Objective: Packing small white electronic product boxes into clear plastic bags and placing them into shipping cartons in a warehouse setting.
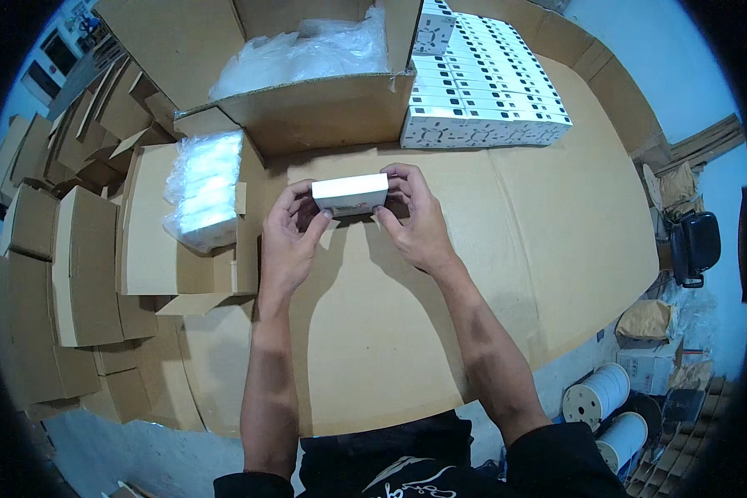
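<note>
Both hands held a small white box point(350, 194) above the middle of the cardboard-covered worktop point(506, 274), just on the near side of a large open carton point(307, 108). The left hand point(289, 236) pinched the box's left end, thumb on the near face and fingers curled behind; the right hand point(415, 217) closed on its right end the same way, fingertips over the top edge. The box was level, its long side running left to right, clear of the worktop.

It looked like a light, stiff paperboard packet with a smooth, perhaps slightly slick finish; its corners and thin walls would probably dent under a hard squeeze, so the two short ends seemed the sound places to take hold, as the hands did. A small flap of card seemed to hang below its near edge, though that was hard to make out.

At the far right stood a stack of white boxes point(481, 100) in tidy rows. To the left lay a clear-wrapped bundle point(203, 191) on a flat carton point(153, 241).

The box's far face and underside were hidden by fingers. Crumpled clear plastic point(307, 50) filled the open carton and covered whatever lay inside. The print on the box was too small to tell.
</note>
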The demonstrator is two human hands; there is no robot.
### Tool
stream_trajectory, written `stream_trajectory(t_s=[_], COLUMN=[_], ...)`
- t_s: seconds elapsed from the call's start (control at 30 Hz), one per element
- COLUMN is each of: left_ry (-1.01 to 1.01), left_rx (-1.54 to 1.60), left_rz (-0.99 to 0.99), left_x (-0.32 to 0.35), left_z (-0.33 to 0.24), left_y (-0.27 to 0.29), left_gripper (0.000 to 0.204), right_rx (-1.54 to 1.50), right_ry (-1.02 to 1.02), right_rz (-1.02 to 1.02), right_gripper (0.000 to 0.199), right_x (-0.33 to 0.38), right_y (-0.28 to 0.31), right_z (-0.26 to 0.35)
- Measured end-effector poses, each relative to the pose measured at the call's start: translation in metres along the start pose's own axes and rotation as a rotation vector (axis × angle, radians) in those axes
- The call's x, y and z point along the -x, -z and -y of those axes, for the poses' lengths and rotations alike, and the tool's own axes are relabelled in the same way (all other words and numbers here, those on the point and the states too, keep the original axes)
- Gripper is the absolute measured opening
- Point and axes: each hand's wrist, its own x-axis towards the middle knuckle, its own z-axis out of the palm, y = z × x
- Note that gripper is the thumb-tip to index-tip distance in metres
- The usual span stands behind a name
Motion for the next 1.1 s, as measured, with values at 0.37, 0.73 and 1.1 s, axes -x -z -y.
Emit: stream_trajectory(t_s=[0.37,0.73,1.1], left_ry=[-0.101,-0.497,-0.626], left_rx=[-0.084,-0.221,-1.057], left_rz=[-0.028,-0.308,0.005], left_x=[0.0,0.006,-0.227], left_z=[-0.007,-0.074,-0.125], left_y=[-0.006,-0.033,-0.01], left_gripper=[0.046,0.027,0.032], right_rx=[-0.002,0.295,0.436], right_ry=[0.043,0.081,0.106], right_rz=[0.026,-0.072,-0.026], right_gripper=[0.054,0.059,0.058], right_x=[-0.003,0.002,-0.002], right_y=[0.001,0.012,0.018], right_z=[-0.005,-0.01,-0.014])
